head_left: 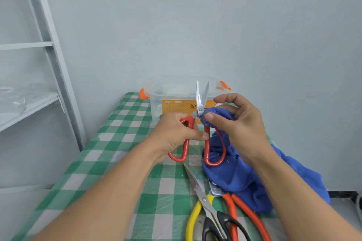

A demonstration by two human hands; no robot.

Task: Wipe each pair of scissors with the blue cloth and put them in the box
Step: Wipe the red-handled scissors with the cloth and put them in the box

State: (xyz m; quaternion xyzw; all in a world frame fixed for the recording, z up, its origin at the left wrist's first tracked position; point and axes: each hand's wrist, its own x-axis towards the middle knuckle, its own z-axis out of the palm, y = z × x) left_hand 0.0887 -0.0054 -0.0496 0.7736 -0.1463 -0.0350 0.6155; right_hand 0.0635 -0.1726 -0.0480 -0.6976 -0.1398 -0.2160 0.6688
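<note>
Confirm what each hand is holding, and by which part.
Left hand grips the red-handled scissors by one handle loop, blades up and open. Right hand pinches a fold of the blue cloth at the scissors' pivot.

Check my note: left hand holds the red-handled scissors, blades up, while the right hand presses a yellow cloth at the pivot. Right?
Wrong colour: the head view shows the cloth is blue. The left hand holds the red-handled scissors, blades up, while the right hand presses it at the pivot.
</note>
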